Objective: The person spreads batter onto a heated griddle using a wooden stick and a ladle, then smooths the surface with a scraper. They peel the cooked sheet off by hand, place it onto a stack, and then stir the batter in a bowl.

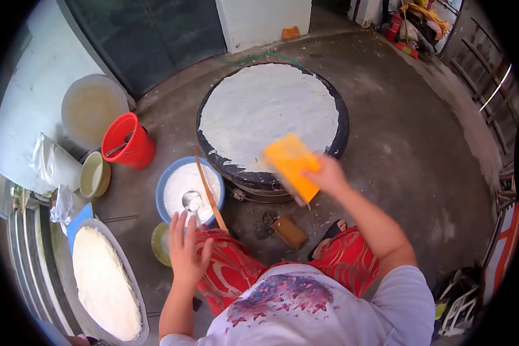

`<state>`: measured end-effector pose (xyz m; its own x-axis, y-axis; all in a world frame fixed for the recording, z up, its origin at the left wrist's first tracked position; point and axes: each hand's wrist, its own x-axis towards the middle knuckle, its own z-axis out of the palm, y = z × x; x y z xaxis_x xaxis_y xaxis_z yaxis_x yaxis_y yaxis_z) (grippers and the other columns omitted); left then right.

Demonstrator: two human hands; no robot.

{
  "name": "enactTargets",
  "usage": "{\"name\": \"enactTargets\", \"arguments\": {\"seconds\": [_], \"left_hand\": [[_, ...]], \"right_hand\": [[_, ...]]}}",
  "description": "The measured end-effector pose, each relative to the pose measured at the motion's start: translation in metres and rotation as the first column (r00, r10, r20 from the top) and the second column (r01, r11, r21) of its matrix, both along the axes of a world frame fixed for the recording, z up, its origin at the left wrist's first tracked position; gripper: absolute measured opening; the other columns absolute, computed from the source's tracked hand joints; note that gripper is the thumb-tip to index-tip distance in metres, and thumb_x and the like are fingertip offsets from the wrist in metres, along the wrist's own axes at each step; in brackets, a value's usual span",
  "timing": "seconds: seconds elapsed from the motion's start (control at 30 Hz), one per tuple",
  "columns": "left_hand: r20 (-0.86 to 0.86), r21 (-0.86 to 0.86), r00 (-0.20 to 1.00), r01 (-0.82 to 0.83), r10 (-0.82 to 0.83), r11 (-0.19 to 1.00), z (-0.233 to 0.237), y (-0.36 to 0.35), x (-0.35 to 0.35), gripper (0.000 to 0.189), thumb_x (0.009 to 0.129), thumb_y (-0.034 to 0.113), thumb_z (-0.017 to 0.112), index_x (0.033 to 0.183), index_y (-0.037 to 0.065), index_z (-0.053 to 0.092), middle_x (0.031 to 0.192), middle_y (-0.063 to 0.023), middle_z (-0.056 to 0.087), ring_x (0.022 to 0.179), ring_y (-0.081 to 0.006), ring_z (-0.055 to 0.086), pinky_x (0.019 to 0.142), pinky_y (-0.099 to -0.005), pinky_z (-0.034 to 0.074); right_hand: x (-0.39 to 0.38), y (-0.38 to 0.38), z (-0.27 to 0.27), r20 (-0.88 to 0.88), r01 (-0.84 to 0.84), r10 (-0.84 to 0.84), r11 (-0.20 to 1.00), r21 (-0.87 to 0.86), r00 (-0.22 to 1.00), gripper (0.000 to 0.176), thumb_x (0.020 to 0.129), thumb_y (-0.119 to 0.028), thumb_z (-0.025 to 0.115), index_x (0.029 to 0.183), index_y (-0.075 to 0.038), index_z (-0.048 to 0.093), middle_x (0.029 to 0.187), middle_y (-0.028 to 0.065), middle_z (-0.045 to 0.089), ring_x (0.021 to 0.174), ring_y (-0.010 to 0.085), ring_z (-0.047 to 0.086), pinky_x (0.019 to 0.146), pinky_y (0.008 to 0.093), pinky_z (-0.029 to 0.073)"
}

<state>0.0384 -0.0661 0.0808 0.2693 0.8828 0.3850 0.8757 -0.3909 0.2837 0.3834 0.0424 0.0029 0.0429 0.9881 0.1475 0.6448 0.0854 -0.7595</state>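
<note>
The right hand [327,175] gripped a yellow scraper [294,167], fingers closed round its edge. Just beyond it, a thin, whitish, ragged-edged batter sheet [268,109] covered the round black griddle [343,124]. The left hand [189,251], open and empty, hovered near the blue basin [160,187].

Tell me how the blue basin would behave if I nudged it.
The blue basin would probably feel heavy, given all the white mixture inside. That looks wet, so it may slosh. The long stick leaning across it could slide.
</note>
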Motion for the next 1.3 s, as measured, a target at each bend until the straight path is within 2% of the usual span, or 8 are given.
{"name": "enactTargets", "arguments": {"seconds": [0.07,0.13,0.17,0.33,0.6,1.03,1.17,1.3], "left_hand": [[0.022,-0.027,0.998,-0.066,0.067,0.997,-0.01,-0.01,-0.008,0.057,0.068,0.009,0.065,0.119,0.002,0.043,0.125,-0.0189,0.04,0.118,-0.0398,0.035,0.095,-0.047,0.03],[0.017,-0.04,0.989,-0.144,0.145,0.989,-0.02,-0.018,-0.01,0.054,0.071,0.007,0.062,0.12,0.001,0.042,0.127,-0.0198,0.038,0.119,-0.0402,0.033,0.095,-0.047,0.03],[0.018,-0.045,0.989,-0.147,0.148,0.988,-0.026,-0.023,-0.008,0.054,0.071,0.007,0.062,0.12,0.001,0.042,0.127,-0.0198,0.038,0.119,-0.0402,0.033,0.095,-0.047,0.03],[0.112,-0.103,0.942,-0.306,0.316,0.947,-0.05,-0.027,0.014,0.05,0.076,0.01,0.055,0.123,0.001,0.04,0.129,-0.0211,0.034,0.119,-0.0397,0.033,0.097,-0.0447,0.028],[0.033,-0.069,0.932,-0.358,0.36,0.931,-0.048,-0.008,0.026,0.05,0.076,0.011,0.052,0.123,0.0,0.04,0.126,-0.0217,0.037,0.114,-0.0387,0.038,0.095,-0.0436,0.031],[-0.008,-0.098,0.928,-0.371,0.372,0.924,-0.046,0.004,0.034,0.048,0.075,0.011,0.053,0.121,0.0,0.042,0.126,-0.0216,0.038,0.114,-0.0391,0.039,0.093,-0.0425,0.033],[0.003,-0.092,0.927,-0.374,0.376,0.923,-0.047,0.003,0.035,0.048,0.074,0.01,0.053,0.121,0.001,0.042,0.126,-0.0218,0.037,0.114,-0.0392,0.039,0.093,-0.0424,0.033],[0.035,-0.088,0.927,-0.369,0.373,0.925,-0.052,0.0,0.033,0.048,0.074,0.009,0.054,0.12,0.001,0.043,0.126,-0.0216,0.037,0.114,-0.039,0.039,0.093,-0.0425,0.033]], "right_hand": [[0.064,0.031,-0.025,-0.092,0.181,-0.174,0.981,0.069,0.98,0.033,0.066,-0.023,0.071,0.091,-0.005,0.057,0.082,0.0162,0.061,0.077,0.031,0.06,0.067,0.0345,0.047],[0.095,0.042,0.002,0.221,0.324,-0.338,0.941,0.098,0.915,0.027,0.069,-0.022,0.067,0.089,-0.009,0.056,0.079,0.0133,0.062,0.076,0.0321,0.059,0.064,0.0376,0.046],[0.107,0.052,0.007,0.4,0.341,-0.369,0.929,0.141,0.839,0.024,0.07,-0.021,0.064,0.09,-0.011,0.056,0.077,0.0116,0.062,0.074,0.0327,0.059,0.063,0.04,0.046],[0.137,0.113,0.008,0.579,0.242,-0.362,0.93,0.276,0.73,0.019,0.07,-0.019,0.062,0.086,-0.014,0.054,0.072,0.0092,0.059,0.072,0.0283,0.058,0.06,0.0406,0.045],[0.156,0.19,-0.012,0.657,0.174,-0.335,0.938,0.299,0.676,0.016,0.07,-0.019,0.061,0.083,-0.014,0.052,0.071,0.0064,0.058,0.071,0.0263,0.058,0.059,0.039,0.046],[0.177,0.172,-0.002,0.67,-0.082,-0.092,0.971,0.223,0.737,0.013,0.071,-0.02,0.06,0.079,-0.013,0.053,0.07,0.006,0.057,0.068,0.0258,0.057,0.059,0.0379,0.045],[0.176,0.162,0.0,0.653,-0.097,-0.067,0.972,0.212,0.755,0.015,0.07,-0.021,0.061,0.08,-0.013,0.054,0.069,0.0071,0.058,0.068,0.0265,0.057,0.059,0.038,0.045],[0.178,0.151,0.007,0.588,0.069,-0.174,0.978,0.197,0.79,0.02,0.069,-0.022,0.063,0.086,-0.012,0.056,0.073,0.01,0.06,0.07,0.0292,0.058,0.061,0.0381,0.046]]}}
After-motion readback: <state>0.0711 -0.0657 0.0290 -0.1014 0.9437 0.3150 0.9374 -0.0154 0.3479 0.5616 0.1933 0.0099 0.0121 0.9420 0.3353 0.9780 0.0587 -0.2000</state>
